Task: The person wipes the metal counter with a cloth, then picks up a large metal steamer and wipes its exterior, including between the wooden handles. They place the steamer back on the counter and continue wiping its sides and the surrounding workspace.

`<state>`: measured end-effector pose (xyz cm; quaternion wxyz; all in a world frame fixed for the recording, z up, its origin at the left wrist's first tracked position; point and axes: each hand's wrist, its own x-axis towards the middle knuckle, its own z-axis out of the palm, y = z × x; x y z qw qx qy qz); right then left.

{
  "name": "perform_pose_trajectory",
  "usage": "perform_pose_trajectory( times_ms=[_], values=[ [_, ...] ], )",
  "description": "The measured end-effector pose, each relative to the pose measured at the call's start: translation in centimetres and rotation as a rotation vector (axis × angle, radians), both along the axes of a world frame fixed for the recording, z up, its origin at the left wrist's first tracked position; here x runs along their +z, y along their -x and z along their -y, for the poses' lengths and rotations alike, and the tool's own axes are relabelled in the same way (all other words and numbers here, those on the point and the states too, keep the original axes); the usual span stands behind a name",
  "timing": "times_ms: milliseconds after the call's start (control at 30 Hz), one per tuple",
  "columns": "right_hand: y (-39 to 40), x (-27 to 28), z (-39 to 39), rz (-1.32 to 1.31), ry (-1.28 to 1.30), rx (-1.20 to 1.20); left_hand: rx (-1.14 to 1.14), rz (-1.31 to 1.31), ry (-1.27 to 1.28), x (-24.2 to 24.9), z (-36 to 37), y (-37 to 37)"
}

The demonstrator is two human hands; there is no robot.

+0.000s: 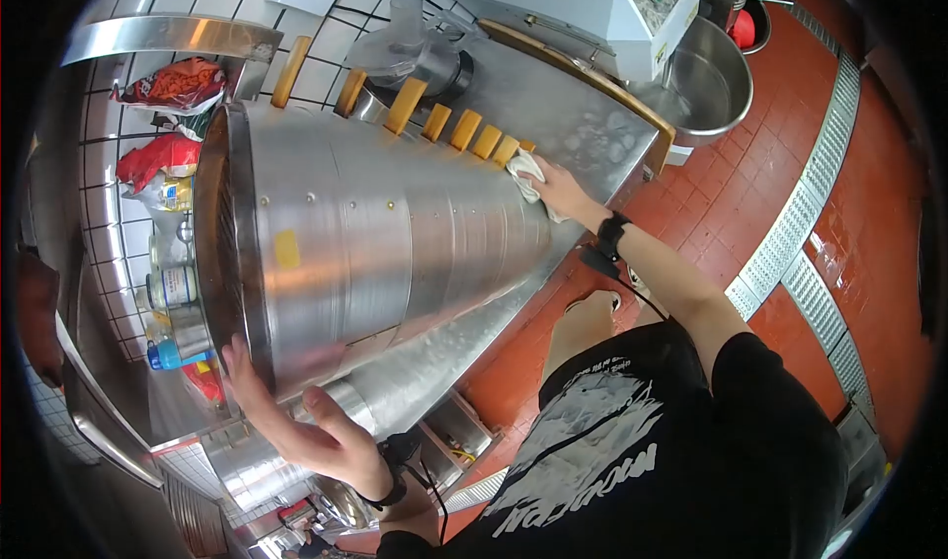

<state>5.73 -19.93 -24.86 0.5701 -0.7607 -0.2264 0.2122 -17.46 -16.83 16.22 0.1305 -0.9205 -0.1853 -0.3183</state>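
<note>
A tall stack of steel steamer tiers [355, 253] stands upright on a steel worktable, tilted on its side in this view. Wooden handles [405, 107] stick out in a row along its side. My right hand [565, 192] is closed on a white cloth [526, 176] and presses it against the steel near the lowest handles. At the other end, my left hand [321, 439] is open, its fingers stretched along the dark top rim [259, 253] and its thumb apart. A yellow sticker [286, 249] is on the steel between them.
Bags, jars and a blue-capped bottle [173, 354] line a ledge behind the stack. A clear-topped appliance [420, 60] stands on the worktable [583, 115]. Beyond are a grey machine [553, 11] and a large steel bowl [706, 85]. Drain grates [805, 184] cross the red tiled floor.
</note>
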Motion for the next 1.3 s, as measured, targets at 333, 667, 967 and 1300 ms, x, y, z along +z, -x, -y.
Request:
perform_pose_trajectory(
  times_ms=[333, 667, 967, 1300],
  values=[
    [-0.9, 7.9, -0.7, -0.398, 0.069, -0.071, -0.003, -0.018, -0.018, 0.1, 0.2, -0.1],
    [-0.3, 30.8, -0.2, 0.244, -1.041, 0.177, -0.046, 0.026, 0.019, -0.3, -0.3, 0.1],
    [-0.1, 11.9, -0.2, 0.357, -0.555, 0.033, 0.019, 0.028, 0.001, -0.4, -0.7, 0.5],
    [-1.4, 2.0, 2.5, 0.581, 0.564, 0.217, 0.015, 0.06, 0.045, -0.7, -0.5, 0.3]
  ],
)
